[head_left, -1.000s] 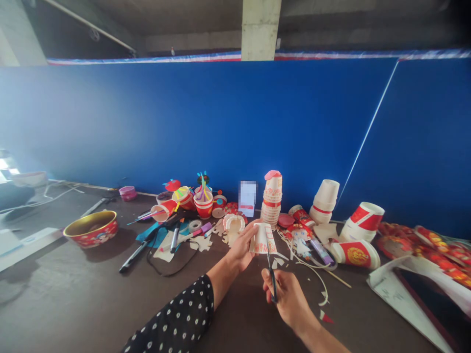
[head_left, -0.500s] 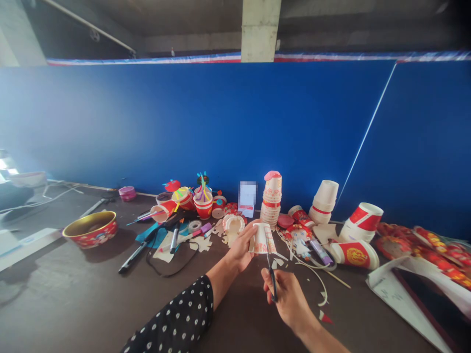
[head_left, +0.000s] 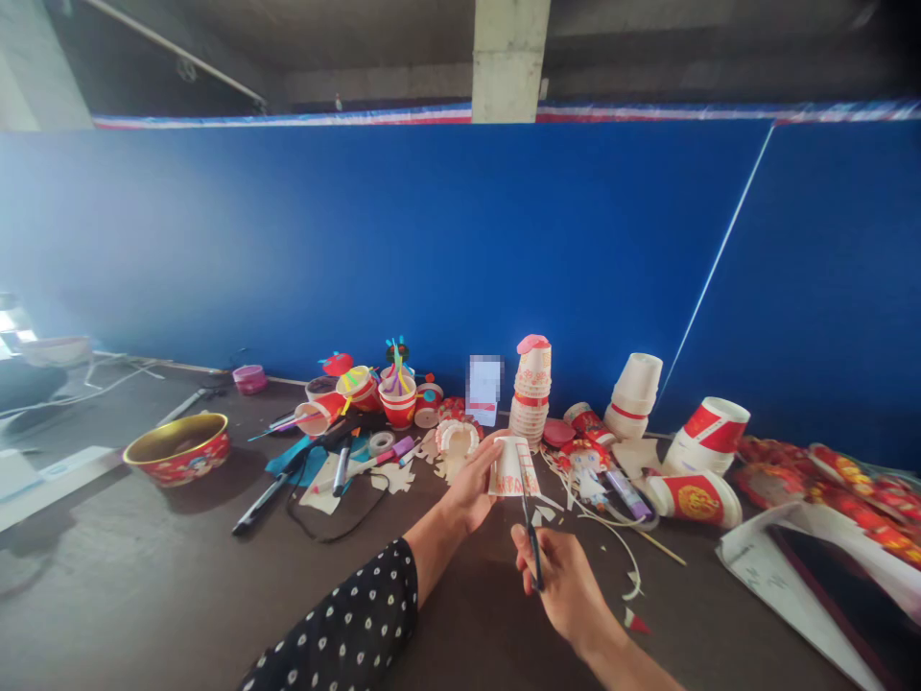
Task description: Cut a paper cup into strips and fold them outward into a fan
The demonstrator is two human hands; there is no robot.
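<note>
My left hand [head_left: 471, 488] is closed around the left side of a white paper cup [head_left: 509, 468] with red print, held upside down above the table. In my right hand [head_left: 553, 568] are dark-handled scissors [head_left: 533, 547], fingers wrapped round the handles. The blades point away from me and lie against the cup's lower right part, at its rim. Thin paper scraps [head_left: 545, 513] lie just right of the cup. Behind it stands a tall stack of paper cups [head_left: 531, 403] with a pink piece on top.
At left sits a red and gold bowl [head_left: 178, 451]. Markers [head_left: 342, 472], a tape roll [head_left: 381, 442] and decorated cups [head_left: 398, 403] lie left of centre. Rightward are more white cups [head_left: 633, 393], a doll cutout [head_left: 586, 472], a fallen red cup [head_left: 695, 497] and a dark tablet [head_left: 838, 595] on paper.
Almost nothing differs. The scissors and my right hand have shifted very slightly at the cup; my left hand keeps the cup in the same place.
</note>
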